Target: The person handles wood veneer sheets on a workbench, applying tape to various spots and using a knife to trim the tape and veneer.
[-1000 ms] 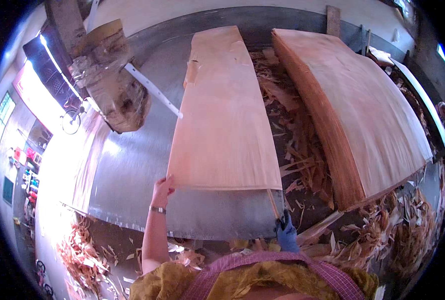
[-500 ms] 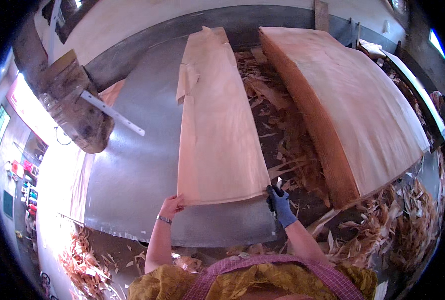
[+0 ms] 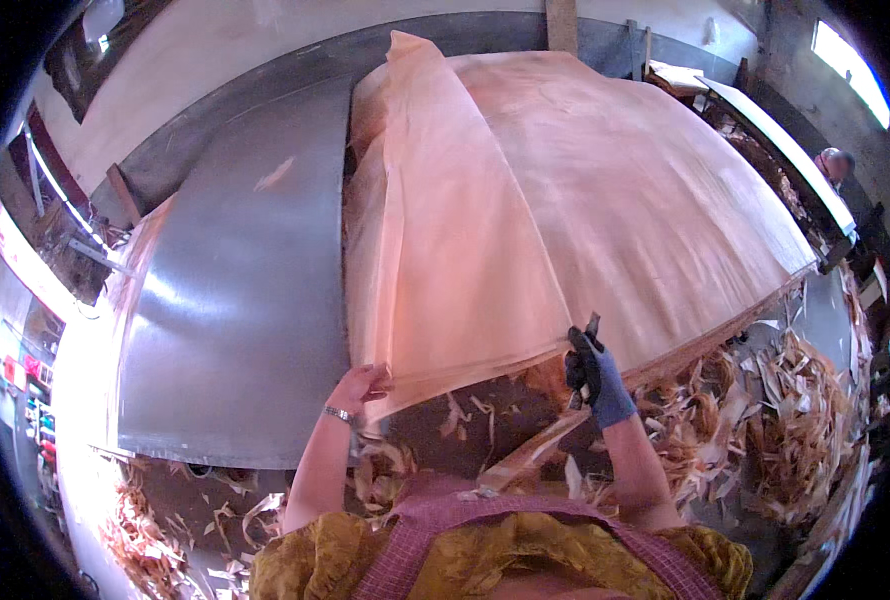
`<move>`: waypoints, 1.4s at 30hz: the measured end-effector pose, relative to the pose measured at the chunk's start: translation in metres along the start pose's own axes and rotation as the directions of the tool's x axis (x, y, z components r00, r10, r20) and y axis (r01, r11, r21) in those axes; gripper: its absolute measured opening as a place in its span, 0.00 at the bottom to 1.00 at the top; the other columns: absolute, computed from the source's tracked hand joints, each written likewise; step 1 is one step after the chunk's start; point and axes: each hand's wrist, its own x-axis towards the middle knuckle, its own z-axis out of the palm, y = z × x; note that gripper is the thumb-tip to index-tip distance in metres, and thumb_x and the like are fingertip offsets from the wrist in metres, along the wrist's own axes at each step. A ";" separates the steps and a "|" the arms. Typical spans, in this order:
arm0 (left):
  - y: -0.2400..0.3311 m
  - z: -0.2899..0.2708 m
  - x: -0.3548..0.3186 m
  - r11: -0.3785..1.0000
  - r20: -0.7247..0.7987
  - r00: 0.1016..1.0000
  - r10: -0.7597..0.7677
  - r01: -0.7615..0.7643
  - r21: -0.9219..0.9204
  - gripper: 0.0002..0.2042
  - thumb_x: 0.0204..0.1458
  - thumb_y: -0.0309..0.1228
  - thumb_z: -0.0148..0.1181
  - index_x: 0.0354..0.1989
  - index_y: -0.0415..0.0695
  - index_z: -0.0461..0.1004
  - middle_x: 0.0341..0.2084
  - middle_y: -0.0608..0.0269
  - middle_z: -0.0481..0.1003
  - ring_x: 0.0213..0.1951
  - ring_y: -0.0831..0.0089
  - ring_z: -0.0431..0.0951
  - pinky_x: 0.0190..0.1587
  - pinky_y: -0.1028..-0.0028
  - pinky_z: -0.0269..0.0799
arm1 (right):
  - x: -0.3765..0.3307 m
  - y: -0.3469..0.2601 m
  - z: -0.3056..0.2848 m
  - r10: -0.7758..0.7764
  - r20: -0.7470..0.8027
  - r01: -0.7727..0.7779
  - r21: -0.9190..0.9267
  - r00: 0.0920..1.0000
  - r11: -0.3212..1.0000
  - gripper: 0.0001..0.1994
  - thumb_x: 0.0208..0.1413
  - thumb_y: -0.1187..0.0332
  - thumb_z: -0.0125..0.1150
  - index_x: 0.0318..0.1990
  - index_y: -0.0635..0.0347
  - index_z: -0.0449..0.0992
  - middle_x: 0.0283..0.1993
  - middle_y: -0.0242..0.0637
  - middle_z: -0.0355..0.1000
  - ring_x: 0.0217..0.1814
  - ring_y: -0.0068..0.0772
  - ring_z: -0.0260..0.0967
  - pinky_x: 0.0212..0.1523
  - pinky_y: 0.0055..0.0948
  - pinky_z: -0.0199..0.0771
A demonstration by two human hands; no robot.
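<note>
A long, pale pinkish wood veneer sheet [image 3: 455, 240], its left long edge folded or doubled, stretches away from me. My bare left hand [image 3: 363, 384], with a metal band at the wrist, pinches its near left corner. At the near right corner, my right hand [image 3: 597, 385], in a blue and black glove, is closed on the edge. The sheet's right side lies over or just above a broad stack of veneer [image 3: 635, 190]; whether it touches there I cannot tell. Its left edge runs beside the smooth grey metal tabletop [image 3: 235, 290].
Heaps of veneer scraps [image 3: 705, 440] cover the ground at the near right, with more scraps [image 3: 140, 525] at the near left. A low wall [image 3: 295, 65] runs behind the table. Far right, a person [image 3: 835, 165] is beside a long pale-edged board [image 3: 785, 145].
Both hands have carried the veneer sheet rightward, off the metal tabletop and across to the stack. My view has turned right as well, and the metal tabletop's right edge now shows.
</note>
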 end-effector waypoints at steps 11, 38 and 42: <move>0.101 0.353 0.096 0.946 0.048 0.954 0.295 -0.285 -0.156 0.12 0.62 0.32 0.48 0.41 0.34 0.73 0.35 0.52 0.79 0.37 0.60 0.82 0.38 0.65 0.79 | 0.105 -0.227 -0.259 -0.077 -0.114 0.054 -0.194 0.990 0.980 0.15 0.59 0.54 0.61 0.26 0.44 0.63 0.12 0.20 0.53 0.09 0.18 0.51 0.10 0.23 0.50; -0.062 0.646 0.232 0.508 -0.583 0.811 -0.047 -0.483 -0.713 0.22 0.57 0.42 0.58 0.56 0.44 0.67 0.51 0.59 0.72 0.50 0.57 0.74 0.47 0.52 0.75 | 0.299 -0.369 -0.698 -0.151 -0.248 0.010 -0.492 0.957 0.871 0.12 0.57 0.55 0.64 0.32 0.48 0.71 0.13 0.25 0.60 0.09 0.17 0.53 0.09 0.22 0.50; -0.075 0.662 0.238 0.540 -0.634 0.770 -0.072 -0.504 -0.674 0.21 0.57 0.40 0.58 0.55 0.41 0.68 0.50 0.57 0.73 0.51 0.58 0.74 0.50 0.54 0.75 | 0.315 -0.359 -0.733 -0.081 -0.285 -0.060 -0.456 0.955 0.888 0.12 0.56 0.55 0.65 0.32 0.47 0.70 0.13 0.24 0.59 0.09 0.17 0.53 0.09 0.22 0.50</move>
